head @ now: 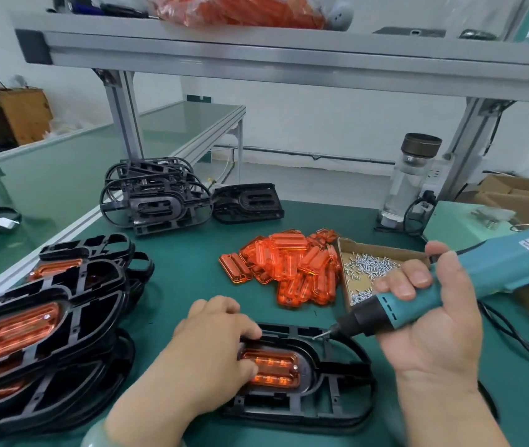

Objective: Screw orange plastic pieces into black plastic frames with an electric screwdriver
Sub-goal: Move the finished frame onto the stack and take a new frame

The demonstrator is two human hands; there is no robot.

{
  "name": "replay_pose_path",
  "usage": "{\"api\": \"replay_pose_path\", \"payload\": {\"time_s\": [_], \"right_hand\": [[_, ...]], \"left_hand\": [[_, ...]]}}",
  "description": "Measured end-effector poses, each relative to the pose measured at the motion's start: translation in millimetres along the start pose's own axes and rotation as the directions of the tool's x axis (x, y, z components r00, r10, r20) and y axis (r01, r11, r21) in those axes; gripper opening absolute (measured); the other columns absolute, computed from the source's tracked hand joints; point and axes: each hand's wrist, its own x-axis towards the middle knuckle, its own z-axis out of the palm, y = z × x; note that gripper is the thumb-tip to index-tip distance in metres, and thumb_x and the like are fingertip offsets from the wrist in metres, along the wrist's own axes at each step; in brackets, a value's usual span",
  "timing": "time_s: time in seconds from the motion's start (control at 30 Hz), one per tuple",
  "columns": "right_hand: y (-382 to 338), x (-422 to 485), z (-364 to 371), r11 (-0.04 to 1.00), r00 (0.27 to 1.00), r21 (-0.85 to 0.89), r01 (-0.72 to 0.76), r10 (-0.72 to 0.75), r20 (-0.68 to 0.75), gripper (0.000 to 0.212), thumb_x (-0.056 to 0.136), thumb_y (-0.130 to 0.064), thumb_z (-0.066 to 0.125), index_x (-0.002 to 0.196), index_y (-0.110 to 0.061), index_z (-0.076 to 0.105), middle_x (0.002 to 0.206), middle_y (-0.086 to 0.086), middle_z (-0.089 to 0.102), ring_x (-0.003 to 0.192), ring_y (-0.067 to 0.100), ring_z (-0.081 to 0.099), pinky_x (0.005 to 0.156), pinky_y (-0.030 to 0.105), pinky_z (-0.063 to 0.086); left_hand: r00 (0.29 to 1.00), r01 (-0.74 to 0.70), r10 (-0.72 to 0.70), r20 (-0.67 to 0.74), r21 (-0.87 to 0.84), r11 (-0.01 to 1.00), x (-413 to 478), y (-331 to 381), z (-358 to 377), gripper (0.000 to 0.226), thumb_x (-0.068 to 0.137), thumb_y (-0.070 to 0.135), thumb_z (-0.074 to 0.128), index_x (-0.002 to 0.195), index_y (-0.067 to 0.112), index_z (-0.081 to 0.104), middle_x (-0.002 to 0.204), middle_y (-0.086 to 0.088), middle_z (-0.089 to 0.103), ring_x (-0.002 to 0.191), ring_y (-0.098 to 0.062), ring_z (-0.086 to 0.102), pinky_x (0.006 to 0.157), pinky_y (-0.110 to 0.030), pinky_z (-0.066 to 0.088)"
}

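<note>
A black plastic frame (340, 379) lies flat on the green mat in front of me, with an orange piece (276, 369) seated in its oval recess. My left hand (214, 337) rests on the frame's left part, its fingertips touching the orange piece's left end. My right hand (431, 324) grips a teal electric screwdriver (450, 285). The bit points down-left and its tip hovers just above the frame's upper rim, right of the orange piece. A silver screw head shows at the orange piece's right end.
A pile of loose orange pieces (292, 269) lies mid-table, beside a cardboard tray of screws (366, 269). Stacked frames with orange pieces (47, 317) sit at left. Bare black frames (156, 195) are stacked at the back. A clear bottle (408, 179) stands behind the tray.
</note>
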Motion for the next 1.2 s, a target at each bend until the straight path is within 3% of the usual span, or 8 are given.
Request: {"api": "replay_pose_path", "payload": {"time_s": [0.1,0.2,0.37,0.63,0.73,0.83,1.1,1.2], "right_hand": [[-3,2,0,0.999,1.0,0.033,0.002,-0.001,-0.026,0.015,0.097,-0.03,0.042,0.09,-0.027,0.054,0.058,-0.014,0.045,0.047,0.002,0.043,0.057,0.016,0.044],[-4,3,-3,0.999,0.999,0.048,0.018,-0.016,-0.049,0.016,0.098,-0.03,0.041,0.09,-0.026,0.054,0.058,-0.014,0.044,0.047,0.001,0.042,0.058,0.014,0.043],[-5,8,-7,0.998,0.993,0.008,0.065,-0.063,-0.099,0.015,0.1,-0.028,0.042,0.09,-0.027,0.053,0.058,-0.013,0.044,0.048,0.002,0.042,0.059,0.015,0.042],[-10,11,-12,0.995,0.982,0.069,0.078,-0.065,-0.176,0.014,0.098,-0.032,0.047,0.085,-0.028,0.052,0.059,-0.013,0.042,0.049,0.001,0.041,0.061,0.016,0.043],[-11,11,-13,0.993,0.98,0.078,0.087,-0.071,-0.188,0.012,0.097,-0.032,0.049,0.086,-0.028,0.053,0.06,-0.014,0.043,0.05,0.002,0.041,0.062,0.019,0.042],[-11,11,-13,0.993,0.98,0.078,0.094,-0.079,-0.18,0.012,0.096,-0.033,0.05,0.086,-0.029,0.053,0.06,-0.014,0.043,0.05,0.001,0.042,0.063,0.02,0.042],[-7,8,-9,0.995,0.979,0.071,0.063,-0.048,-0.197,0.016,0.097,-0.032,0.05,0.082,-0.028,0.056,0.059,-0.014,0.044,0.049,0.002,0.042,0.061,0.017,0.044],[-3,8,-8,0.997,0.978,0.048,0.058,-0.047,-0.204,0.011,0.096,-0.032,0.051,0.086,-0.028,0.053,0.058,-0.013,0.044,0.048,0.002,0.042,0.06,0.016,0.044]], "left_hand": [[0.993,-0.115,0.111,-0.044,-0.079,0.99,2,21,-2,0.056,0.076,0.052,0.064,0.129,0.041,0.048,0.136,0.019,0.035,0.13,-0.005,0.026,0.112,-0.03,0.025],[0.967,-0.229,0.238,0.084,-0.111,0.967,4,47,7,0.085,0.067,0.063,0.067,0.14,0.038,0.033,0.146,0.016,0.028,0.137,-0.007,0.019,0.116,-0.03,0.017],[0.962,-0.211,0.219,0.166,-0.068,0.975,11,56,24,0.11,0.063,0.064,0.072,0.148,0.03,0.011,0.153,0.01,0.015,0.141,-0.011,0.01,0.116,-0.034,0.01],[0.938,-0.275,0.24,0.249,0.117,0.954,13,48,21,0.102,0.062,0.062,0.073,0.144,0.039,0.017,0.15,0.0,0.022,0.138,-0.021,0.015,0.115,-0.043,0.013],[0.965,-0.24,0.213,0.155,0.178,0.955,12,43,14,0.092,0.062,0.063,0.067,0.141,0.04,0.025,0.144,0.001,0.028,0.134,-0.023,0.023,0.11,-0.044,0.02],[0.982,-0.178,0.16,0.097,0.215,0.96,14,28,2,0.092,0.061,0.064,0.064,0.141,0.041,0.026,0.145,0.003,0.028,0.136,-0.021,0.022,0.112,-0.045,0.018],[0.959,-0.072,0.021,0.283,0.17,0.983,27,1,-17,0.076,0.074,0.033,0.07,0.136,0.053,0.031,0.159,0.004,-0.003,0.145,-0.018,-0.011,0.116,-0.047,-0.003],[0.943,-0.014,-0.044,0.331,0.173,0.985,33,-4,-19,0.074,0.079,0.023,0.064,0.138,0.052,0.028,0.159,0.008,-0.007,0.146,-0.018,-0.012,0.116,-0.05,-0.002]]}}
